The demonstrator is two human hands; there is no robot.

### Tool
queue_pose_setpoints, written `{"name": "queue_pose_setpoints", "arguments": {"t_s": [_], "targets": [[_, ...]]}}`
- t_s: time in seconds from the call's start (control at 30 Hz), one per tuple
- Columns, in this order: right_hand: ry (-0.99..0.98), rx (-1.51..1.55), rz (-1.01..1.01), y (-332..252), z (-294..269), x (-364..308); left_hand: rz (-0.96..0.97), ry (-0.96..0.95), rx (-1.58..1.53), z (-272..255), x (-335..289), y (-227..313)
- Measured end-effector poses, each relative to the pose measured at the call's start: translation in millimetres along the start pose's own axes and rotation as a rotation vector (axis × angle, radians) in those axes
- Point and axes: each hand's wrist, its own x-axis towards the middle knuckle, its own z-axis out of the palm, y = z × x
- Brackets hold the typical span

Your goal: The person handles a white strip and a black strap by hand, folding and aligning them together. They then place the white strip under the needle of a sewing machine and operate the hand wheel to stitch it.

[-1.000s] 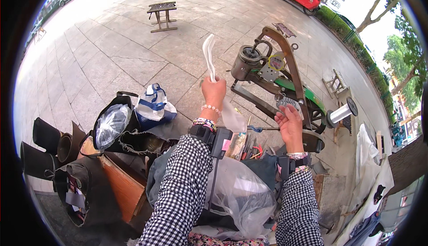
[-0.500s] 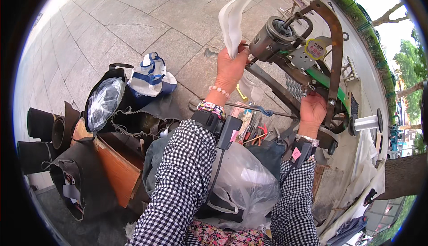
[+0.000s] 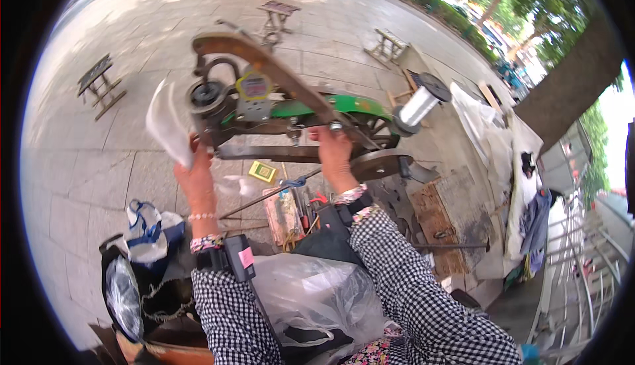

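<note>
A hand-cranked shoe-repair sewing machine (image 3: 284,107), with a brown curved arm and green body, stands before me. My left hand (image 3: 195,183) is closed on a thin white insole (image 3: 162,120), beside the machine's round cylindrical head (image 3: 208,104). The insole's upper end sticks up past the fingers, and a bolt of the head stands near the fingertips. My right hand (image 3: 335,157) grips the machine's frame under the green body, next to a bolt; its fingertips are partly hidden. A second pale piece (image 3: 238,185) hangs or lies below the head, blurred.
A large white spool (image 3: 420,106) sits to the machine's right. Below are a tray of tools (image 3: 288,216), a yellow packet (image 3: 262,172) and a clear plastic bag (image 3: 317,292) on my lap. Bags (image 3: 149,233) stand left; small stools (image 3: 99,84) stand farther off.
My view has swung right, so the machine and both hands appear farther left. The left hand still holds the insole by the head; the right hand stays on the frame.
</note>
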Motion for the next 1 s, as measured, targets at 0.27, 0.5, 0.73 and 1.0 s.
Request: {"name": "queue_pose_setpoints", "arguments": {"t_s": [0.27,0.5,0.73,1.0], "targets": [[0.278,-0.745,-0.509,1.8,-8.1,5.8,-0.041,-0.004,0.065,16.8,-14.7,13.2],[0.251,-1.047,-0.576,0.0,8.5,11.3,-0.027,0.033,0.135,11.8,-11.1,22.4],[0.096,-1.407,-0.643,-3.6,-4.9,19.9,-0.03,0.163,-0.101,23.6,-28.5,11.4],[0.117,-1.19,-0.701,4.9,-5.4,25.3,0.078,-0.012,-0.003,34.1,-75.2,-1.8]]}}
